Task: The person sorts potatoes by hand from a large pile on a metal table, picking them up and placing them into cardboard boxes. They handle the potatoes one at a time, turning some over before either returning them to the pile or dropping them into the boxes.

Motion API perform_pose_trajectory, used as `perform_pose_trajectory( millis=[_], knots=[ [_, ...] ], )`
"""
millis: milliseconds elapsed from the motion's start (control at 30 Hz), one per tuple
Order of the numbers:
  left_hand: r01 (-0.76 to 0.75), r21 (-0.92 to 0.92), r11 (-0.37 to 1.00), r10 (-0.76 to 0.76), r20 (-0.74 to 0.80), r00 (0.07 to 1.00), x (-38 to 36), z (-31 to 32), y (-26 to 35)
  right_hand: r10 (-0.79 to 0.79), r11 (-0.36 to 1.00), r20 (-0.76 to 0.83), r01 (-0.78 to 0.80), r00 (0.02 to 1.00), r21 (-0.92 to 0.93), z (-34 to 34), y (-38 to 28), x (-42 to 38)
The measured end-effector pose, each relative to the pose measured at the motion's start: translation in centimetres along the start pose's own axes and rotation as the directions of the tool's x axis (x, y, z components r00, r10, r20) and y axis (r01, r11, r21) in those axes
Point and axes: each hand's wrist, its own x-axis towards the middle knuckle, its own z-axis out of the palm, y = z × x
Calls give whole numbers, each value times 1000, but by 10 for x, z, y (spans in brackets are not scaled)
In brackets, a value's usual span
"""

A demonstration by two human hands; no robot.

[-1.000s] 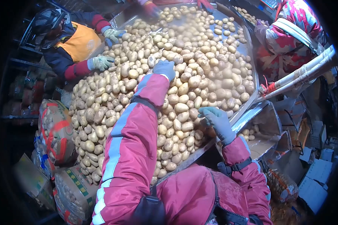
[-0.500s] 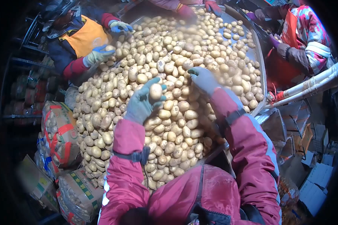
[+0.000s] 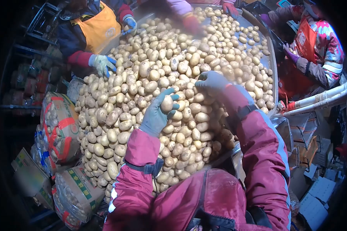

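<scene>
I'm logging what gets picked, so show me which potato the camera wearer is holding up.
The potato in the wearer's left hand, gripped by the fingers; the potatoes around it lie in the pile.

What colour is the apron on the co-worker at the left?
Orange apron, clearest in the head view.

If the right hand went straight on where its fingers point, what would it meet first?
Most likely the potatoes on the pile just past the right hand's fingertips; its height over them is unclear, so it might skim above.
</scene>
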Motion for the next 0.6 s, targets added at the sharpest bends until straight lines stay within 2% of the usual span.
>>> perform_pose_trajectory(
  millis=[33,67,100,133,167,200,233,267,300,333,367,400,467,500,533,567,600],
  knots=[
    [-120,278,953,133,-28,991,-2,5,-5,-52,998,-28,53,998,38,-3,-2,-10],
    [-116,282,952,130,-28,991,4,2,-7,-51,998,-29,52,998,44,-3,6,-11],
    [-60,80,995,61,-4,998,12,-5,-9,-104,892,-95,135,990,432,1,16,-13],
    [3,-125,992,0,26,1000,16,-10,-11,-124,635,-173,212,977,743,7,23,-16],
    [-40,-61,997,37,-42,998,11,8,-12,-74,562,-205,211,976,800,-5,8,-41],
    [21,-196,980,-17,25,1000,11,11,-12,-78,485,-121,143,990,862,-16,3,-64],
    [41,-236,971,-26,69,997,12,14,-16,-325,797,-400,476,857,373,-8,6,-72],
    [65,-274,960,-33,118,992,13,23,-20,-641,764,-446,575,625,-292,-2,6,-85],
    [75,-269,960,-42,126,991,12,33,-27,-504,862,-344,487,792,-140,4,7,-102],
    [42,-224,974,-35,34,999,8,50,-32,-435,839,-324,509,840,193,27,26,-105],
    [14,-174,985,-25,-58,998,5,63,-39,-197,472,-160,237,967,849,44,29,-114],
    [30,-169,985,-38,-49,998,5,60,-47,-136,-211,135,-162,981,964,58,29,-123],
    [17,83,996,-24,83,996,1,66,-54,-127,-88,89,-101,988,991,66,32,-150],
    [5,219,976,12,-78,997,-2,72,-65,-159,-32,31,-36,987,999,70,33,-160],
    [9,227,974,9,-77,997,-6,77,-73,-195,22,-22,26,981,999,73,32,-169],
    [-18,281,960,38,-66,997,-9,80,-81,-251,-141,82,-121,965,983,64,28,-182],
    [-45,336,941,66,-51,996,-11,82,-86,-264,-107,109,-141,958,984,67,37,-185]
  ],
)
